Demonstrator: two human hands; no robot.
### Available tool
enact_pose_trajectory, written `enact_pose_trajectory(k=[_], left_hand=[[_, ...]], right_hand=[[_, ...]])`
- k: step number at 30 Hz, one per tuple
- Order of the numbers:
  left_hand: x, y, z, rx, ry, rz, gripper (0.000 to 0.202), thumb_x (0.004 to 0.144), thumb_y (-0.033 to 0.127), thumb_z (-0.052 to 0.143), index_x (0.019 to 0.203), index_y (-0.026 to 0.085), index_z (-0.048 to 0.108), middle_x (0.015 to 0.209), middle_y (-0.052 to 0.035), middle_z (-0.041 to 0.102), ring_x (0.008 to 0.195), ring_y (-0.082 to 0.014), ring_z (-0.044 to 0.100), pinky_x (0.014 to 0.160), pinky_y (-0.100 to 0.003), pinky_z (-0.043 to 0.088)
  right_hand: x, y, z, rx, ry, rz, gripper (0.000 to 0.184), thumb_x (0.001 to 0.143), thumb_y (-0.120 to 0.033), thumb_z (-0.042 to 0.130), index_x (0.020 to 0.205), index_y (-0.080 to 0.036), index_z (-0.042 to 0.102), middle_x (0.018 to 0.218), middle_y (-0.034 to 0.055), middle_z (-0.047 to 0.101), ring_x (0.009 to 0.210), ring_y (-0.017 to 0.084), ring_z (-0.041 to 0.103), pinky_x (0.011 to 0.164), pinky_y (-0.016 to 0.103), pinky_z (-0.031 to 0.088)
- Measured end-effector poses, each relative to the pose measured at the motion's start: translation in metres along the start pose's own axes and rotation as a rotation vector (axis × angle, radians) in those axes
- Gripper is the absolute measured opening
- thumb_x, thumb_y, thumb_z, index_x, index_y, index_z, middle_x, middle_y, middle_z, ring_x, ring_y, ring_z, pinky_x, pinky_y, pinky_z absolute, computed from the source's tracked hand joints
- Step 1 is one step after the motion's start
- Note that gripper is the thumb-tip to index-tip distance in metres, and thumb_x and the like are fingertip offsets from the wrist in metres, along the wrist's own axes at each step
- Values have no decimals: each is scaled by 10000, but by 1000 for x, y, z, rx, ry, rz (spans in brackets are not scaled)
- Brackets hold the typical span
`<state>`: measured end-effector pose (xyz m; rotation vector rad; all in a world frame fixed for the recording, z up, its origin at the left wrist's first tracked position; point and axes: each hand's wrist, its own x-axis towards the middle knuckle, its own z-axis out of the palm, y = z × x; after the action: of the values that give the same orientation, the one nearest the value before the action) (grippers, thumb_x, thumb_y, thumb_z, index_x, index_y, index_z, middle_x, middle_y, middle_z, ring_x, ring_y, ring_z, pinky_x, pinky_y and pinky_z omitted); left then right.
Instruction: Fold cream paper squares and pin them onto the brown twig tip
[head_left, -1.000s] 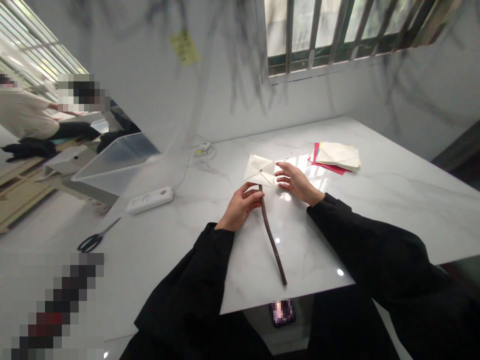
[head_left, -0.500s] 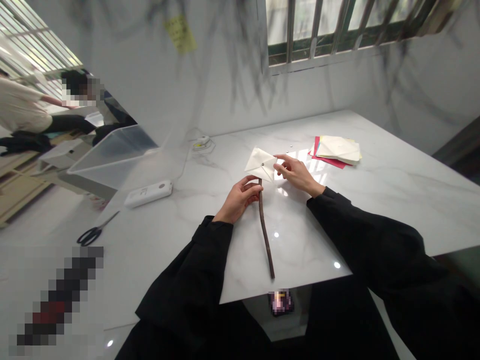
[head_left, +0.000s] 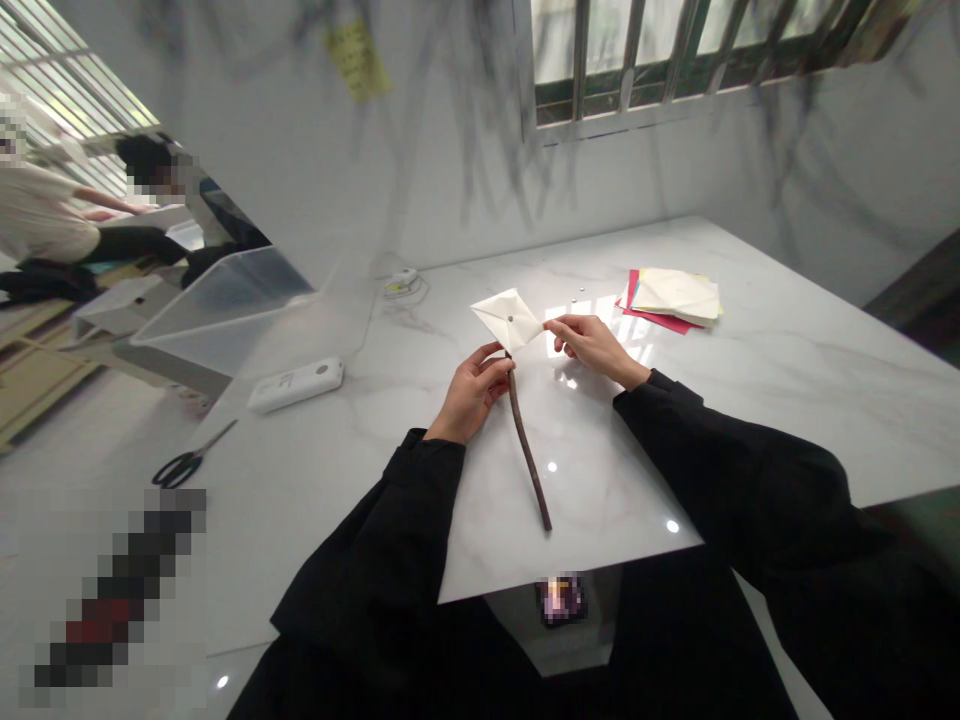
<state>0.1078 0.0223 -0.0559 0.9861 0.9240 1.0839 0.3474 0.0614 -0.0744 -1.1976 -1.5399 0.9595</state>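
A white folded-paper pinwheel (head_left: 499, 312) with a small round pin at its centre sits at the top of a brown stick (head_left: 527, 440). My left hand (head_left: 472, 392) is closed around the stick just under the paper, thumb in front. The stick's lower end slants towards me above the table. At the paper's right corner, the fingertips of my right hand (head_left: 592, 348) are pinched together on it, with the other fingers curled. The back of the pinwheel is hidden.
Coloured and white paper sheets (head_left: 671, 298) lie stacked at the right rear, with tiny beads (head_left: 577, 296) nearby. On the left are a white device (head_left: 296, 385), black-handled scissors (head_left: 184, 466) and a clear plastic bin (head_left: 217, 310). Two people sit beyond.
The pinwheel has turned and shifted a little left. The stick's lower end has risen slightly. My right fingertips have closed onto the paper's right corner.
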Motion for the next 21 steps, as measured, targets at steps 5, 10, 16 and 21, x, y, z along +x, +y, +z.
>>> enact_pose_trajectory(k=[5,10,16,21], left_hand=[[2,0,-2,-10,28,19,524,685,296,931,1153,198,717,920,0,737,746,-100,629,726,-234,490],[3,-1,-3,-15,23,24,546,669,296,944,1156,198,716,935,-1,740,752,-103,635,740,-243,496],[4,-2,-4,-34,47,10,559,656,288,950,1155,199,715,937,3,740,757,-98,635,738,-235,489],[3,-1,-4,-14,51,19,550,670,300,932,1168,201,720,939,0,736,757,-101,626,736,-243,486]], right_hand=[[-1,-2,2,110,-45,56,470,944,-637,708,1011,-179,785,727,34,693,561,120,485,543,269,369],[-4,-5,6,190,-99,84,558,934,-661,715,1160,-152,762,735,16,680,544,99,450,513,249,348],[-6,-6,7,248,-64,122,702,931,-639,734,1430,-154,644,774,4,699,553,104,466,540,250,376],[-5,-5,8,165,-153,120,695,928,-811,600,859,-145,783,601,-2,549,514,104,390,515,280,301]])
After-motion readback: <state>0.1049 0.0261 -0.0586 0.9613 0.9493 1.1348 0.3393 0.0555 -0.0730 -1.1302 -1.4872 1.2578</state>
